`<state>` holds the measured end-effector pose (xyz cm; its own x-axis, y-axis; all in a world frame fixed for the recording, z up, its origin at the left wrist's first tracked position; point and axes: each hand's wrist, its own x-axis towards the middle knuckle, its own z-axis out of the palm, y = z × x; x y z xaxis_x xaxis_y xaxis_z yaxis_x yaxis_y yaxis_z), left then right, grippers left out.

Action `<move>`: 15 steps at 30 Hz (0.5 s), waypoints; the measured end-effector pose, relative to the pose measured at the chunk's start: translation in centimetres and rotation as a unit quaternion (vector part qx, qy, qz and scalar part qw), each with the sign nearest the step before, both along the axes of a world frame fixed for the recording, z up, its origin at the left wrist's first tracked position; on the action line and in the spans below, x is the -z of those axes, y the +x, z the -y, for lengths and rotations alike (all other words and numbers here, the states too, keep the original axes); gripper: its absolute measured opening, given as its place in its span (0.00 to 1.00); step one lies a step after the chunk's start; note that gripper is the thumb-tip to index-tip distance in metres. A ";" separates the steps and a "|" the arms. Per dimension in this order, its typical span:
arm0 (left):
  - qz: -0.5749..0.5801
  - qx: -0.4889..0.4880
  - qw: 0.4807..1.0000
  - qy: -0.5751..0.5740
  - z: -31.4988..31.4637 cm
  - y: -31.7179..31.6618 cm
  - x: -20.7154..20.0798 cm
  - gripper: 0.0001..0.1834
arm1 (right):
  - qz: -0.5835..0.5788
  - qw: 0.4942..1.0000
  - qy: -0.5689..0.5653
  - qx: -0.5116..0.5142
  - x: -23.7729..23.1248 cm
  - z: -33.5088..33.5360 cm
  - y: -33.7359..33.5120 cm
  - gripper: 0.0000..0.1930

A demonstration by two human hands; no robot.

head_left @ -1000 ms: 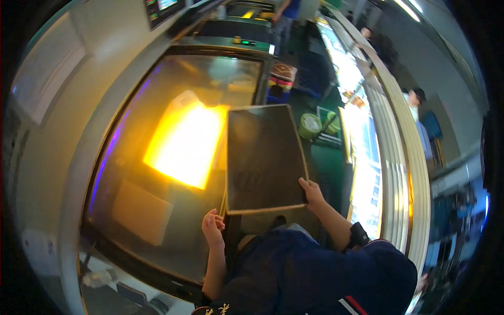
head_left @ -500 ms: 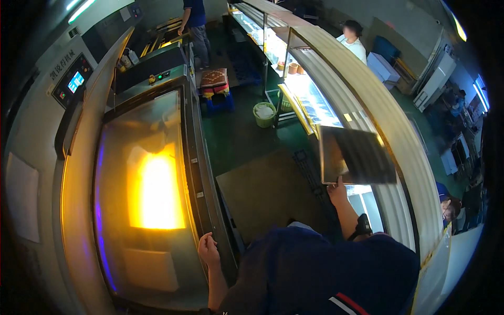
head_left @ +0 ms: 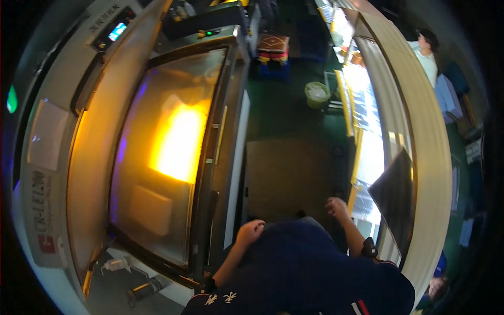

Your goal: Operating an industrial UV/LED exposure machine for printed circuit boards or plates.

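Note:
My left hand (head_left: pixel 250 232) is beside the front of the exposure machine, with its fingers loosely curled together and nothing visible in them. To its right, my right hand (head_left: pixel 337 207) hangs over the aisle, fingers bent but somewhat apart, holding nothing. A dark flat panel (head_left: pixel 397 197) leans at a tilt against the pale ledge above the light table, apart from my right hand. On the left, a bright yellow glow shines through the machine's large clear-covered bed (head_left: pixel 144 173), where a pale rectangular block (head_left: pixel 150 210) shows dimly.
The lit table (head_left: pixel 362 157) runs along the right side under a ribbed pale ledge (head_left: pixel 428 131). Ahead in the aisle are a green basket (head_left: pixel 317 94) and a cushioned stool (head_left: pixel 273 46). A brown mat (head_left: pixel 294 173) covers the floor. Another person (head_left: pixel 426 55) is beyond the ledge.
My right hand has let go of the dark panel, which now leans on the ledge, and has drawn back. My left hand has moved away from the machine's edge. The view has turned left.

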<state>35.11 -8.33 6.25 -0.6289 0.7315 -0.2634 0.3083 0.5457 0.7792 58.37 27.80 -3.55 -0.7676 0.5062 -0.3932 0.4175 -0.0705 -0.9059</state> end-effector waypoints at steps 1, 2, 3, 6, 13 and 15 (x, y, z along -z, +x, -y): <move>0.000 0.012 1.000 0.011 0.6 1.0 1.6 0.13 | -0.016 0.990 0.089 -0.107 0.7 1.2 -1.4 0.09; 0.011 0.003 1.000 -0.002 0.9 1.8 1.5 0.13 | 0.123 0.987 -0.006 -0.107 -1.8 3.2 -4.1 0.11; 0.027 0.009 1.000 -0.010 0.9 2.7 1.0 0.13 | 0.136 0.967 0.072 -0.203 -1.7 4.2 -4.8 0.13; -0.029 -0.042 0.999 -0.013 1.3 3.8 -0.1 0.13 | 0.077 0.941 0.098 -0.316 -0.9 5.3 -7.8 0.14; -0.059 -0.141 0.988 -0.019 6.3 3.3 -1.8 0.10 | 0.078 0.908 0.061 -0.406 -0.4 6.9 -11.3 0.11; -0.055 -0.170 0.982 -0.055 7.5 2.9 -2.1 0.09 | 0.118 0.901 0.053 -0.415 -0.6 7.2 -11.5 0.10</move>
